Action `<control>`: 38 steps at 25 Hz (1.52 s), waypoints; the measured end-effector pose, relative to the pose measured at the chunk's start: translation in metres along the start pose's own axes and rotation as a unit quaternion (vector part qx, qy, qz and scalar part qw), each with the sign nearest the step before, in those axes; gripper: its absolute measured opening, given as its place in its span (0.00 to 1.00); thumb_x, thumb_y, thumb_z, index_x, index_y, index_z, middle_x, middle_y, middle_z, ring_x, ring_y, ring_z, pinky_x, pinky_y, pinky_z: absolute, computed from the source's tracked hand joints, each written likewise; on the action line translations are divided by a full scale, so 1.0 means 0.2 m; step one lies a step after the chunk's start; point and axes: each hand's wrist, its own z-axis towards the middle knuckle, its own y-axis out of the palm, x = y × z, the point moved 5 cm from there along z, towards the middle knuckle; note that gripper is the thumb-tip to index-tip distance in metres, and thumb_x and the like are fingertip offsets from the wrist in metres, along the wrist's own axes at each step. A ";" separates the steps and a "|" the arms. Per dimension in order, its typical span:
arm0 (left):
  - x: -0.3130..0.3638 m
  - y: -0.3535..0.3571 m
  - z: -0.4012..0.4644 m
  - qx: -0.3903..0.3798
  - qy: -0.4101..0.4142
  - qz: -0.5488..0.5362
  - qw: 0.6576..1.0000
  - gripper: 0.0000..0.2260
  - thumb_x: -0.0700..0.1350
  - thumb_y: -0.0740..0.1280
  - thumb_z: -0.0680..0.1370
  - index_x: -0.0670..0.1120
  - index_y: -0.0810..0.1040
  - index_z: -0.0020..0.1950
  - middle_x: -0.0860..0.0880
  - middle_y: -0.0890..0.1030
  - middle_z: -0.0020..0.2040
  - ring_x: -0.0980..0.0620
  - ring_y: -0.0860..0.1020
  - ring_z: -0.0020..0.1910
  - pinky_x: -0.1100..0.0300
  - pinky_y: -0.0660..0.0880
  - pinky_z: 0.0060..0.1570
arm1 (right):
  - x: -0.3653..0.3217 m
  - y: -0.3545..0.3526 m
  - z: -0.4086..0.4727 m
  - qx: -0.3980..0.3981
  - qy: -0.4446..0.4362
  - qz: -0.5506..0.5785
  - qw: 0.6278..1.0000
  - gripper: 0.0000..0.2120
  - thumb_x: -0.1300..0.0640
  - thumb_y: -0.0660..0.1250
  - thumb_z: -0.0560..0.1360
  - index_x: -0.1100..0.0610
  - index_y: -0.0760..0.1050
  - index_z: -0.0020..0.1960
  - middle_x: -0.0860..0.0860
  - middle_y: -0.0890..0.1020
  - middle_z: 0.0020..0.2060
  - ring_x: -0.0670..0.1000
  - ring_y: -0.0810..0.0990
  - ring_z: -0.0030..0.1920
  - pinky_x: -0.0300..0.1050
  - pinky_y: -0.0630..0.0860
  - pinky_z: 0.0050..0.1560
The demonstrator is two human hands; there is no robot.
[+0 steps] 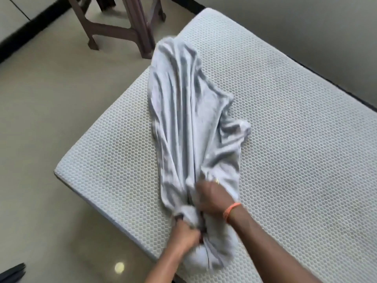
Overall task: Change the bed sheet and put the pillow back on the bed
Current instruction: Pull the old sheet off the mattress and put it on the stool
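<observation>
The bed sheet [183, 123] is a pale grey-white cloth, bunched and deeply creased into long folds. It lies in a loose, elongated heap on the mattress [295, 139], running from the near edge toward the far corner, nearer the left side. Its near end is gathered into a tight bundle at the mattress edge, where the left hand [187, 235] grips it from below and the right hand [212, 199] clutches the folds just above. The far end fans out wider and looks blurred. The mattress is bare, off-white, with a raised honeycomb quilted texture and rounded corners. No pillow shows.
</observation>
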 end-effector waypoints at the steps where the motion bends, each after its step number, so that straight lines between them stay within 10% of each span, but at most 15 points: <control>1: -0.12 0.03 -0.04 -0.027 -0.029 -0.036 0.999 0.17 0.40 0.65 0.68 0.45 0.80 0.56 0.46 0.82 0.54 0.46 0.81 0.58 0.59 0.79 0.52 | -0.05 0.13 -0.04 -0.016 0.021 -0.048 0.998 0.12 0.54 0.64 0.70 0.56 0.75 0.52 0.59 0.80 0.47 0.61 0.81 0.47 0.49 0.71 0.42; 7: -0.23 -0.07 -0.05 -0.008 -0.093 -0.175 0.980 0.17 0.40 0.70 0.60 0.47 0.83 0.48 0.51 0.85 0.48 0.52 0.82 0.49 0.54 0.80 0.54 | 0.05 0.04 -0.17 0.240 0.209 0.217 0.923 0.23 0.53 0.74 0.68 0.58 0.73 0.60 0.57 0.72 0.56 0.57 0.74 0.54 0.46 0.71 0.54; 10: -0.23 -0.16 -0.02 -0.040 -0.172 -0.204 0.963 0.13 0.48 0.69 0.71 0.45 0.84 0.52 0.46 0.86 0.50 0.47 0.83 0.50 0.52 0.81 0.50 | -0.02 -0.09 -0.31 0.174 0.107 0.245 0.948 0.26 0.37 0.72 0.68 0.51 0.74 0.59 0.51 0.74 0.61 0.50 0.72 0.64 0.43 0.69 0.65; 14: -0.13 -0.25 0.02 -0.209 -0.236 -0.168 0.934 0.23 0.61 0.63 0.76 0.44 0.86 0.47 0.42 0.86 0.48 0.44 0.84 0.47 0.54 0.81 0.46 | -0.17 0.01 -0.49 0.038 -0.007 0.049 0.998 0.58 0.18 0.63 0.56 0.45 0.51 0.78 0.54 0.46 0.79 0.58 0.43 0.79 0.57 0.49 0.76; 16: -0.09 -0.28 0.04 -0.210 -0.212 -0.214 0.930 0.23 0.61 0.62 0.78 0.43 0.86 0.51 0.40 0.85 0.51 0.42 0.83 0.49 0.48 0.80 0.52 | -0.14 0.00 -0.43 0.073 -0.001 0.083 0.994 0.56 0.21 0.68 0.54 0.45 0.58 0.76 0.55 0.54 0.77 0.57 0.52 0.77 0.55 0.57 0.75; 21: -0.02 -0.40 0.09 0.008 -0.047 -0.299 0.953 0.36 0.78 0.60 0.67 0.51 0.82 0.58 0.46 0.85 0.54 0.47 0.83 0.53 0.48 0.78 0.57 | -0.01 -0.26 -0.02 0.037 0.058 0.225 0.972 0.41 0.30 0.77 0.55 0.44 0.74 0.64 0.46 0.76 0.59 0.44 0.75 0.57 0.46 0.74 0.61; 25: 0.13 -0.42 -0.04 0.281 0.092 -0.132 0.946 0.49 0.81 0.61 0.60 0.49 0.67 0.70 0.46 0.75 0.66 0.44 0.75 0.64 0.48 0.71 0.63 | 0.10 -0.30 0.20 -0.009 0.135 0.340 0.931 0.36 0.31 0.79 0.53 0.47 0.79 0.55 0.42 0.83 0.50 0.43 0.81 0.53 0.50 0.77 0.58; 29: 0.30 -0.39 -0.04 0.347 0.323 0.093 0.876 0.61 0.78 0.68 0.59 0.39 0.54 0.79 0.38 0.55 0.78 0.40 0.54 0.78 0.46 0.55 0.77 | 0.22 -0.35 0.40 0.015 0.220 0.365 0.905 0.35 0.27 0.75 0.54 0.57 0.78 0.41 0.49 0.84 0.40 0.51 0.82 0.42 0.47 0.78 0.47; 33: 0.40 -0.50 0.19 0.296 0.275 0.144 0.903 0.65 0.80 0.66 0.55 0.47 0.45 0.81 0.43 0.50 0.81 0.43 0.51 0.79 0.38 0.60 0.73 | 0.26 -0.46 0.46 0.131 0.293 0.269 0.908 0.29 0.34 0.70 0.67 0.62 0.77 0.36 0.59 0.80 0.32 0.59 0.80 0.36 0.46 0.69 0.35; 38: 0.53 -0.74 0.42 0.252 0.099 0.081 0.959 0.56 0.84 0.60 0.52 0.64 0.52 0.76 0.47 0.61 0.75 0.37 0.60 0.74 0.34 0.64 0.67 | 0.41 -0.45 0.22 0.193 0.470 0.176 0.843 0.50 0.22 0.65 0.58 0.51 0.66 0.70 0.61 0.65 0.69 0.65 0.65 0.69 0.68 0.66 0.64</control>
